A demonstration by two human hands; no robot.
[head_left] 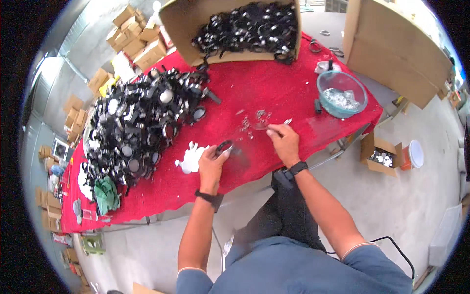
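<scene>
My left hand [211, 165] is closed around a black wristwatch [224, 147], its ring-shaped case facing up near the front of the red-covered table. Further right, the fingers of my right hand [286, 142] are pinched together just above the cloth, at the edge of a scatter of small metal parts [262, 115]. Something thin and faint shows at those fingertips, too blurred to name. A white glove or cloth [191, 159] lies beside my left hand. Black watches are heaped in a large pile [132, 122] on the left.
At the back, a tipped cardboard box [178, 29] holds more black watches. A teal bowl [329, 105] with clear and silvery bits stands at the right. A green cloth [106, 195] rests by the pile. On the floor sit a small carton [389, 169] and a white-lidded bucket [416, 154].
</scene>
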